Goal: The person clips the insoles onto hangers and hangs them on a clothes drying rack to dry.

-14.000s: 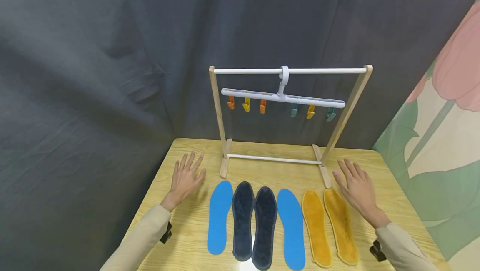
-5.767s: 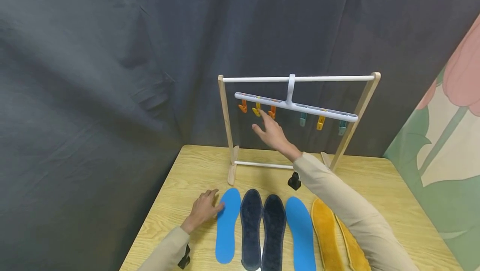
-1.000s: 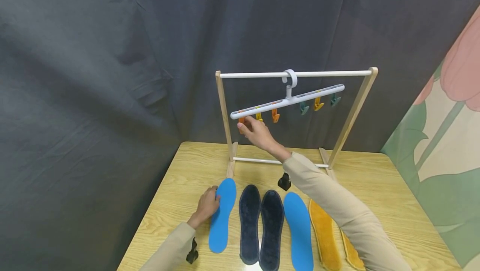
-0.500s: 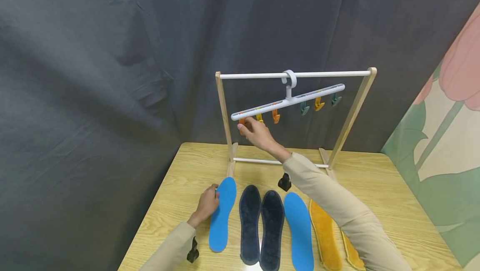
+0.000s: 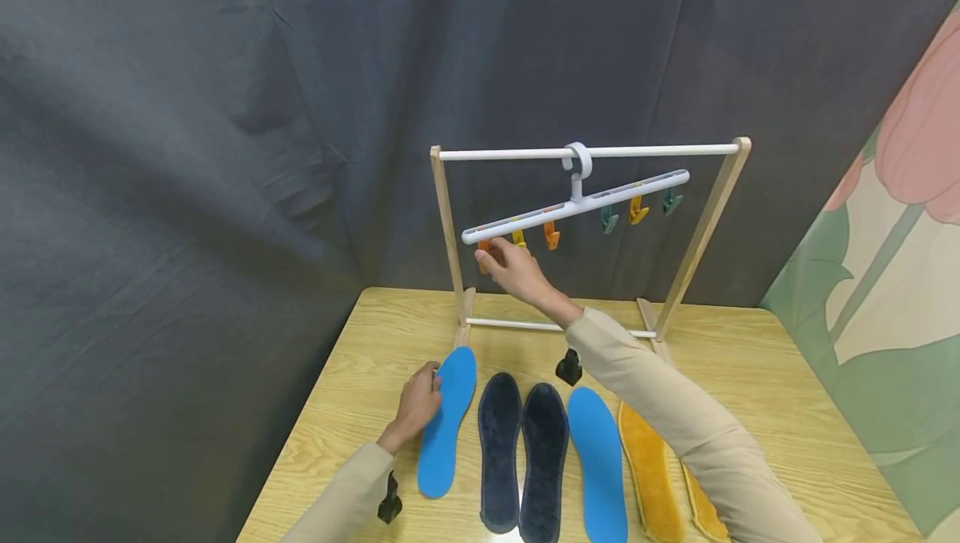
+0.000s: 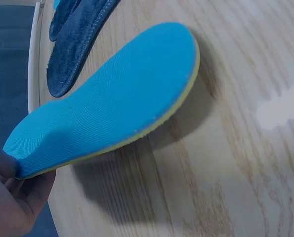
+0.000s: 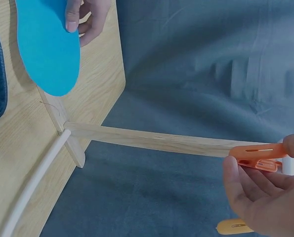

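L hand point(image 5: 418, 399) has brought the blue insole point(image 5: 450, 418) a touch nearer the rack point(image 5: 447, 230) vs 1 s ago; prob. lifted off the table point(image 5: 390, 318), tho not yet at the hanger point(image 5: 547, 214). L hand pinches insole's edge, front L of rack; R hand point(image 5: 517, 269) pinches orange clip point(image 7: 250, 149), near rack's L post.

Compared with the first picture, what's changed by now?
The left hand moved in and now grips the leftmost bright blue insole, lifting it at least partly off the wooden table. The right hand went up and across to hold the leftmost orange plastic clip. The white plastic hanger swivelled, its left end coming nearer. The two dark blue plush insoles and the other blue insole lie as before.
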Tool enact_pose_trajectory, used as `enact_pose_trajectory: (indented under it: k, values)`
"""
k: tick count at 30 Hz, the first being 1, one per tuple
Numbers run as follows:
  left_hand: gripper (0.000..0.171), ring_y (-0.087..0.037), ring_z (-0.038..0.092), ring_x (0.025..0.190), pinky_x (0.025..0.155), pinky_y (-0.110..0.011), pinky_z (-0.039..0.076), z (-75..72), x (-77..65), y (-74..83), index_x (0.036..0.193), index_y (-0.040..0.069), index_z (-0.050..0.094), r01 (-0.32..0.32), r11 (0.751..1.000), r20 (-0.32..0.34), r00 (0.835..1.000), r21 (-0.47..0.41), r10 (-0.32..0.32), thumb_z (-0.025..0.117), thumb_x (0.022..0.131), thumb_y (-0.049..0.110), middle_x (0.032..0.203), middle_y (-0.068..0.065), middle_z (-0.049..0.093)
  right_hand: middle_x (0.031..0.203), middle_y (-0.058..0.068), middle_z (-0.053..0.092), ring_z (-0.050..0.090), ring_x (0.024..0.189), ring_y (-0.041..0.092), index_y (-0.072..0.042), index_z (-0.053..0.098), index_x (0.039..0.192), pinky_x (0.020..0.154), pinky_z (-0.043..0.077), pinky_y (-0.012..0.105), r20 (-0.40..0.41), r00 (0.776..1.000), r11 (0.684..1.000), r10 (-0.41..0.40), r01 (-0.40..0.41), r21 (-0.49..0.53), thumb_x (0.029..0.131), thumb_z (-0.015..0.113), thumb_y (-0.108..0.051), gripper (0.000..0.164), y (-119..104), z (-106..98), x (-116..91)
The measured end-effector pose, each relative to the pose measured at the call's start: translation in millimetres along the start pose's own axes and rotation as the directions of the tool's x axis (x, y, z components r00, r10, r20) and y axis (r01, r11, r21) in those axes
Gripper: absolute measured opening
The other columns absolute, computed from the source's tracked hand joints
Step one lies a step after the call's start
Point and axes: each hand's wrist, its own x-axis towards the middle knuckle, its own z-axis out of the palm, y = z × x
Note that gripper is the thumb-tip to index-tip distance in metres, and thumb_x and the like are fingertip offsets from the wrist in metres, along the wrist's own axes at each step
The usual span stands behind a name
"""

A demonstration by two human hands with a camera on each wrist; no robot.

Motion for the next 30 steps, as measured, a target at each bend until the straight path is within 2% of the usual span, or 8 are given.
enact_pose_trajectory:
  k: [5,11,16,19,25,30]
  values:
    - [0.026,-0.023,0.063,0.079,0.064,-0.038,0.052,-1.1,1.4,2.3,0.123,-0.009,0.059,-0.026,1.0,-0.041,0.999,-0.006,0.026,0.053,0.099,-0.001,0.098,-0.016,0.066,0.11,0.017,0.066,0.067,0.093,0.03,0.002,0.057,0.127,0.076,0.057,0.035,0.007,1.0,1.0,0.008,-0.008,0.009,0.105,0.053,-0.023,0.034,2,2,0]
    - [0.025,-0.022,0.06,0.076,0.063,-0.039,0.051,-2.6,5.7,9.2,0.122,-0.009,0.059,-0.058,0.997,-0.064,0.996,-0.045,0.055,0.052,0.099,-0.002,0.095,-0.015,0.065,0.11,0.018,0.065,0.066,0.093,0.028,0.002,0.057,0.127,0.078,0.057,0.04,0.02,1.0,0.999,0.017,-0.017,0.031,0.105,0.052,-0.023,0.034,2,1,-1]
    - [0.024,-0.023,0.061,0.078,0.066,-0.04,0.051,-1.7,12.4,15.3,0.122,-0.007,0.06,-0.065,0.997,-0.076,0.995,-0.051,0.061,0.052,0.099,-0.001,0.095,-0.013,0.064,0.111,0.018,0.065,0.068,0.091,0.029,0.001,0.057,0.128,0.076,0.057,0.037,0.012,0.999,0.998,0.04,-0.04,0.038,0.105,0.053,-0.024,0.035,3,0,-1]
    - [0.023,-0.023,0.061,0.079,0.068,-0.04,0.051,-1.6,15.2,19.2,0.121,-0.006,0.06,-0.064,0.997,-0.082,0.995,-0.047,0.06,0.052,0.1,-0.001,0.095,-0.013,0.064,0.109,0.017,0.066,0.067,0.092,0.03,0.001,0.058,0.126,0.076,0.057,0.036,0.003,0.999,0.999,0.038,-0.038,0.018,0.105,0.053,-0.025,0.033,3,0,0]
    - [0.021,-0.022,0.058,0.074,0.064,-0.038,0.049,-2.8,21.5,26.4,0.118,-0.006,0.061,-0.092,0.993,-0.112,0.99,-0.071,0.084,0.051,0.101,0.001,0.091,-0.012,0.063,0.1,0.013,0.067,0.063,0.093,0.028,-0.001,0.062,0.116,0.075,0.049,0.041,-0.015,1.0,0.999,-0.01,0.009,-0.048,0.105,0.052,-0.026,0.03,5,2,2]
    - [0.021,-0.021,0.057,0.074,0.064,-0.037,0.049,-4.7,26.6,35.6,0.119,-0.004,0.061,-0.103,0.991,-0.127,0.988,-0.091,0.091,0.051,0.101,0.003,0.09,-0.011,0.062,0.098,0.012,0.066,0.061,0.088,0.026,-0.002,0.063,0.113,0.073,0.046,0.042,-0.019,1.0,0.999,-0.018,0.017,-0.051,0.105,0.052,-0.026,0.028,7,0,1]
